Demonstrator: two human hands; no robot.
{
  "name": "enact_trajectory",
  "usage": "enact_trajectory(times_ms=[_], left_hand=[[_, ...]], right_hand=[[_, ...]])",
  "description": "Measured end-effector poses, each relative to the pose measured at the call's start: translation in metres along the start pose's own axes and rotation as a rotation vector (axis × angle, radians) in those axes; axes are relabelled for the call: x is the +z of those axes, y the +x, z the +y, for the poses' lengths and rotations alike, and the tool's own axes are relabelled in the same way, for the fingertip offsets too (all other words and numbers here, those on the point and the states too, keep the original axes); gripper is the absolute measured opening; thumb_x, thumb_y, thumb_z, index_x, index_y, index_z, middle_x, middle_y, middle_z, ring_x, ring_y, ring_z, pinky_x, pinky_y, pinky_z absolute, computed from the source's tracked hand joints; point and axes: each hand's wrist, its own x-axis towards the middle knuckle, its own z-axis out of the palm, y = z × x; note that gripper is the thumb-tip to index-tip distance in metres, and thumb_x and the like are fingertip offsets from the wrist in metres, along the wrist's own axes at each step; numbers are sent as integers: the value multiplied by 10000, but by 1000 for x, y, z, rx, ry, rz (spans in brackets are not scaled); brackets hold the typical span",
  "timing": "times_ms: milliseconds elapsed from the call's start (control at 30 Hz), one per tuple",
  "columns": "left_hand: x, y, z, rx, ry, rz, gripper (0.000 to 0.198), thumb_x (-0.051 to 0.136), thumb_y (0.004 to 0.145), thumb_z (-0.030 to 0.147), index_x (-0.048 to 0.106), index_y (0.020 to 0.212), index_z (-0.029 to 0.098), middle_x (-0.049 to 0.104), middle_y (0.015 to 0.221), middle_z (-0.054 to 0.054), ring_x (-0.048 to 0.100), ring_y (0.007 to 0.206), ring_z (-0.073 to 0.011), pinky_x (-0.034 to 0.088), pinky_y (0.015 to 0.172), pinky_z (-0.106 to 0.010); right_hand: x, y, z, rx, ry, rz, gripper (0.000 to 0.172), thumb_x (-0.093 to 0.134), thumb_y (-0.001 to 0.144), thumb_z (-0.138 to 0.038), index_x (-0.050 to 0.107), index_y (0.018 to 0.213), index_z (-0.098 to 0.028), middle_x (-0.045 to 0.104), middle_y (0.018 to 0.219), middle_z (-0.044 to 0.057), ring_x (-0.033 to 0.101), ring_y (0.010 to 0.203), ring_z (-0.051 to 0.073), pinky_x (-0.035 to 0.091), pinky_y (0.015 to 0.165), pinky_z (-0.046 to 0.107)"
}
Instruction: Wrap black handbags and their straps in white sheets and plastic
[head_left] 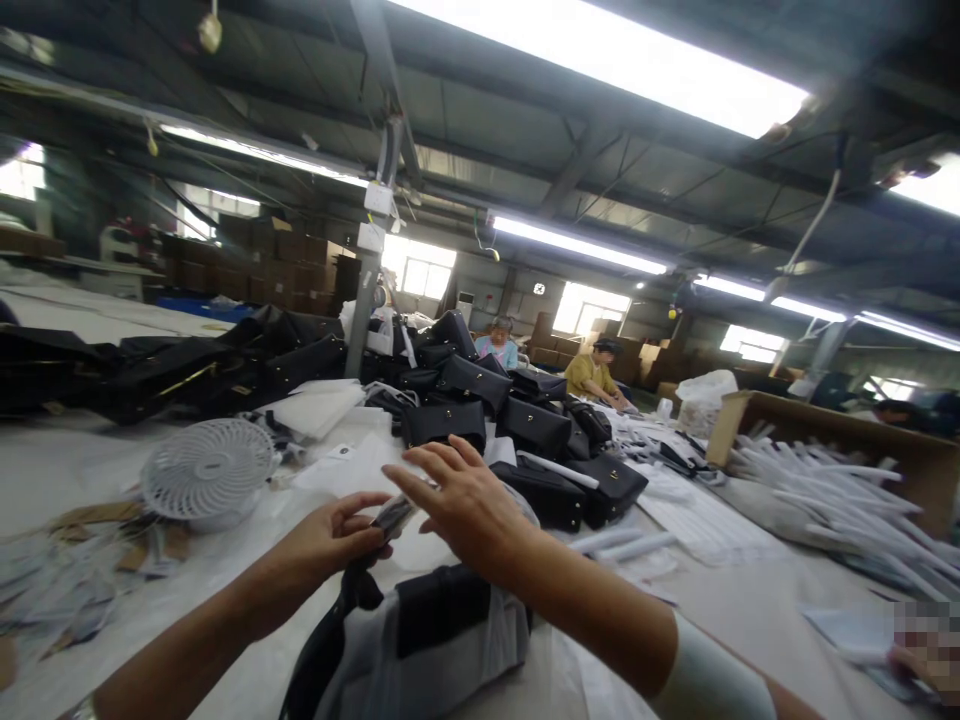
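Note:
My left hand (341, 535) is closed in a pinch on a black strap (352, 590), whose upper end looks wrapped in thin greyish film (396, 512). The strap runs down to a black bag (442, 610) in front of me, partly covered by pale grey wrapping (367, 650). Just right of the strap end, my right hand (472, 510) has its fingers stretched out and apart; its palm side is hidden, and I cannot tell whether it touches the film. Beyond my hands lies a heap of black handbags (532, 425) with small gold-coloured fittings.
A white round fan (208, 470) stands left, near paper scraps (67, 590). White rolled tubes (832, 490) spill from a cardboard box (817, 420) on the right. A metal post (365, 310) rises behind the table. Two people (496, 345) sit across; another person's hand (926, 650) shows lower right.

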Motion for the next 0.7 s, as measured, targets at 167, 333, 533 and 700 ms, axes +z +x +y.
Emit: enact_trajectory(times_ms=[167, 333, 533, 700], left_hand=[[4, -1, -8, 56, -66, 45, 615, 871, 630, 542, 605, 1075, 210, 747, 850, -41, 724, 844, -267, 532, 803, -370], [10, -3, -9, 149, -80, 3, 492, 898, 628, 467, 520, 822, 218, 664, 772, 26, 667, 716, -175, 513, 702, -288], [7, -8, -14, 216, -23, 57, 459, 871, 676, 456, 569, 938, 231, 653, 903, 12, 645, 714, -161, 500, 651, -264], [10, -9, -10, 198, -39, 97, 689, 789, 640, 698, 621, 1139, 254, 682, 1123, -75, 676, 1000, -292, 546, 829, -350]], right_hand=[[28, -30, -25, 545, 635, 176, 254, 546, 989, -362, 733, 942, -196, 722, 883, 71, 655, 856, 219, 493, 787, 310], [69, -16, -56, 791, 1355, 306, 538, 532, 937, -602, 769, 834, -130, 718, 750, 70, 681, 781, 234, 515, 761, 316], [81, -11, -75, 727, 1289, 443, 356, 569, 963, -455, 738, 1162, -213, 742, 1089, 62, 651, 1126, 276, 469, 1021, 374], [69, -15, -75, 637, 843, 374, 331, 532, 975, -315, 674, 1271, -269, 666, 1268, 99, 587, 1206, 308, 430, 1064, 442]])
